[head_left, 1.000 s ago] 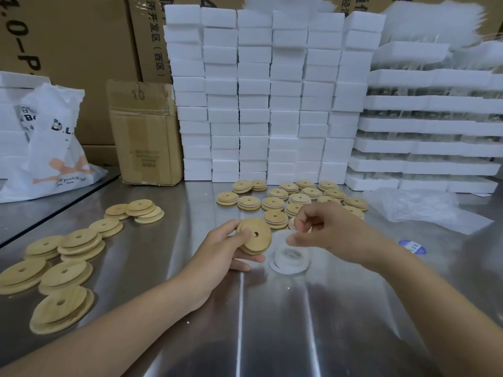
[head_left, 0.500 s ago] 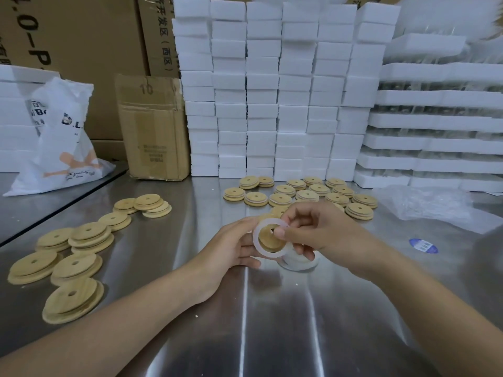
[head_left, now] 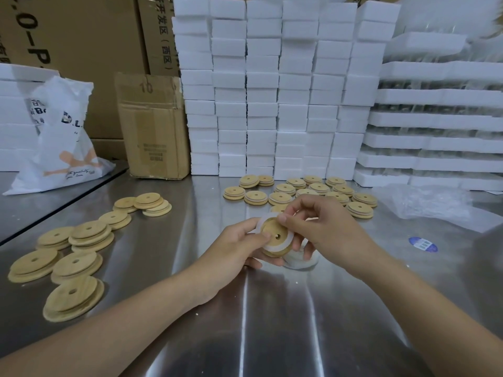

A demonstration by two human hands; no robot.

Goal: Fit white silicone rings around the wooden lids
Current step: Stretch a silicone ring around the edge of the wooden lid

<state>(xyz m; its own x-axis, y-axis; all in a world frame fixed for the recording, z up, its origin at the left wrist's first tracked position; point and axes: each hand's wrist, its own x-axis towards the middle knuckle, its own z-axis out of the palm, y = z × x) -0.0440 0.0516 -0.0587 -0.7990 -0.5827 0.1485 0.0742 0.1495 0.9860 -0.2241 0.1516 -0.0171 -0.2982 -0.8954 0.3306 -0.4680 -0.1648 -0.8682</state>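
White silicone ring, held just in front of the wooden lid half a second before, now lies stretched round the lid's raised step at frame centre. The left hand curls its fingers round the lid's rim with the thumb on its face, and the right hand pinches the ring's upper edge, so this fitting is judged nearly complete. Head view, surroundings: a steel table carries bare lids at lower left, further lids at centre rear and spare rings beneath the hands, with foam blocks and cardboard cartons behind.
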